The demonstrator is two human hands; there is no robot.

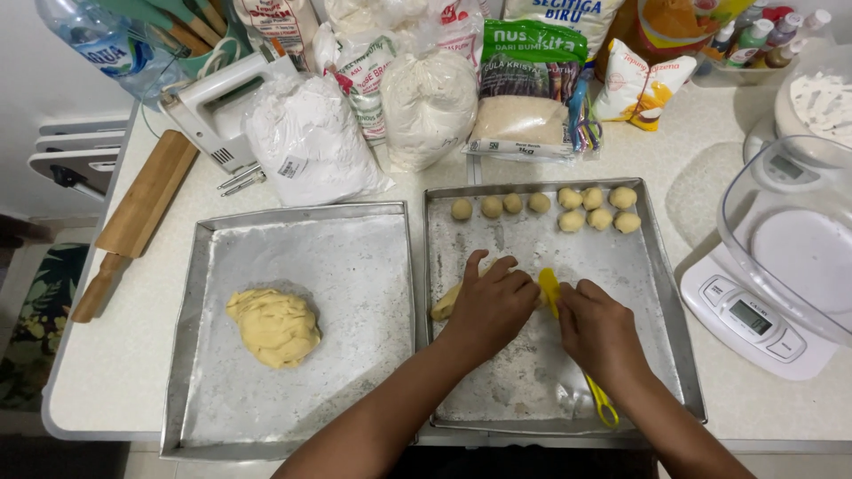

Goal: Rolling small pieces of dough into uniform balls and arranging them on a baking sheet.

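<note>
While hands [493, 306] cut dough [446, 302], green bag [531, 53] behind

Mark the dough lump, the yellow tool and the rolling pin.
dough lump [273, 327]: head view, middle of its top surface.
yellow tool [549, 286]: head view, the yellow blade beside the right hand [599, 330].
rolling pin [146, 206]: head view, middle of the wooden barrel.

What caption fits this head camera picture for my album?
Two hands, left and right, cut a dough log with a yellow tool.
</note>
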